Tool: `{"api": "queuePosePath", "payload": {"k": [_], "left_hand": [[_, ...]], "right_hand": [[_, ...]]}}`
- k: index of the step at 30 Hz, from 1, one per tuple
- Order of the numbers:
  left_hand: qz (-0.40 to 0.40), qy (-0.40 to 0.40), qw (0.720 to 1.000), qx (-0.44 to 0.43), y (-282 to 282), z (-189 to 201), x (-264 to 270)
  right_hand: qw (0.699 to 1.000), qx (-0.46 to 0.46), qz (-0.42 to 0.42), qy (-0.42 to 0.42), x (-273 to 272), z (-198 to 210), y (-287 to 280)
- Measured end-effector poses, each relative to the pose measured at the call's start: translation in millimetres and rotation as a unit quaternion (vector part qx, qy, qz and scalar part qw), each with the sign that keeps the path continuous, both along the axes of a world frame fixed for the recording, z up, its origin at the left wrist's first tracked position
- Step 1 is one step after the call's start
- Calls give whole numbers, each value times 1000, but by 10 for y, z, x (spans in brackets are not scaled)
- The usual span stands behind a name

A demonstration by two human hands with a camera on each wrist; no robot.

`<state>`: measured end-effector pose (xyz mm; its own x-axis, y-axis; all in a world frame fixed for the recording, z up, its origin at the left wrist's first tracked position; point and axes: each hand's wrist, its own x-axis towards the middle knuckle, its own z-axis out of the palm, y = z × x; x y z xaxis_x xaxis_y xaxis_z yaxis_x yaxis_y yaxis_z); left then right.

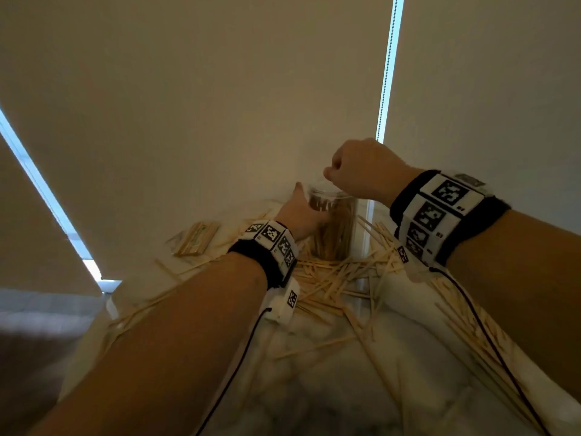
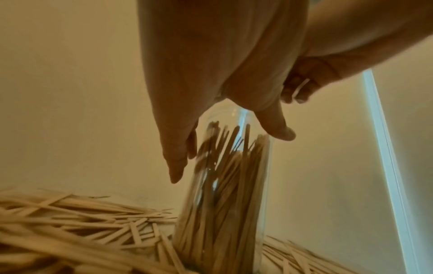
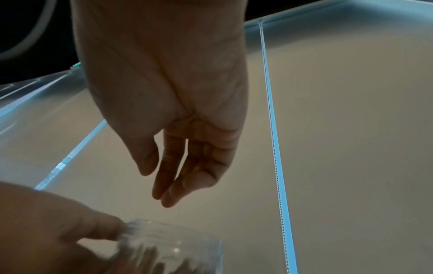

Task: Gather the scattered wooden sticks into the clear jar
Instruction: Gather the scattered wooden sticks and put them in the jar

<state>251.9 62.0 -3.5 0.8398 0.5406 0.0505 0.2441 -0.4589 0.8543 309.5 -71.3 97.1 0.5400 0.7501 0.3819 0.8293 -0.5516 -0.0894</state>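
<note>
At the far left of the counter [image 1: 314, 388] a flat packet of sticks [image 1: 196, 239] lies apart from the rest, its long axis running away toward the wall. Next comes the left hand [image 1: 300, 215], whose grip wraps the upper part of the clear jar [image 1: 338, 228]: the thumb lies on one side of the glass and the fingers on the other, spread wide around it just below the rim. The jar stands upright near the back wall, its long axis vertical, and it is packed with wooden sticks [image 2: 222, 194] standing on end, their tips fanned toward the mouth. Loose sticks [image 1: 339, 278] lie scattered on the counter around its base, pointing every way. To the right, the right hand [image 1: 361, 168] hangs just above the jar's mouth; its grip is slack, fingers [image 3: 168, 166] hanging loosely downward and close together, holding nothing that can be seen.
</note>
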Motion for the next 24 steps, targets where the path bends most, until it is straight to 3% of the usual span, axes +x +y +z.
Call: {"api": "queuePosePath", "payload": {"k": [2,4,8,13,15,20,24], "left_hand": [[9,19,1000,11,-21,123,-274],[17,42,998,41,-17,216,-612],[15,140,988,64,84,183,-1319],[-59,311,943,103,-210,-68,-1937],[-83,333,931,127,-407,-170,-1990],[-106,327,901,264,-745,-310,-1849],[-119,293,897,309,-884,-326,-1754]], "right_hand": [[999,-10,4,38,-202,-120,-187],[991,-91,10,102,-392,-302,-344],[926,-253,-22,278,-664,-763,-553],[884,-324,-34,334,-981,-1037,-686],[890,-313,-35,330,-1080,-1031,-693],[921,-316,-32,224,-1315,-974,-741],[942,-195,-62,267,-1286,-818,-933]]}}
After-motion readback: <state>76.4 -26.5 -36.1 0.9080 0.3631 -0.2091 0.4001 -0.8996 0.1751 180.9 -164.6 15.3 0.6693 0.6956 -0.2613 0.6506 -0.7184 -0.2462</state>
